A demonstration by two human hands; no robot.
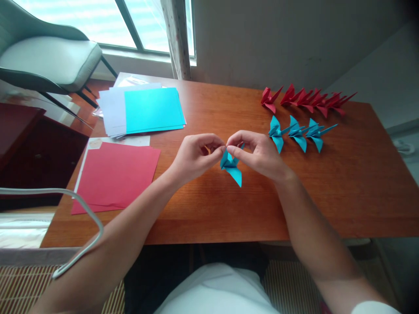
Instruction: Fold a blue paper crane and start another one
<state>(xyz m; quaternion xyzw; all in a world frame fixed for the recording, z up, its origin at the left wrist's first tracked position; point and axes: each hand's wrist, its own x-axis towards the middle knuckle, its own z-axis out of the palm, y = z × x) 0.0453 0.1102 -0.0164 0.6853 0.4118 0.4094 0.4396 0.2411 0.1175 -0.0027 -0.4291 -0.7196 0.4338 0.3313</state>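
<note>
Between my hands, over the middle of the wooden table [203, 218], is a blue origami paper crane [233, 168]. My left hand [201, 152] pinches one wing's tip between thumb and forefinger. From the other side my right hand [257, 152] pinches at the same tip, its thumb and fingertips meeting the left ones. The crane's other wing points down toward me, and part of its body is hidden behind the right fingers. Just right of my right hand stand three finished blue paper cranes [297, 133] in a row.
Behind the blue row stands a row of several red paper cranes [307, 100]. Blue paper sheets [153, 109] lie on white sheets [111, 109] at the back left, with red paper sheets [118, 174] nearer. A white cable [88, 213] curves by my left forearm. A chair [52, 61] stands beyond.
</note>
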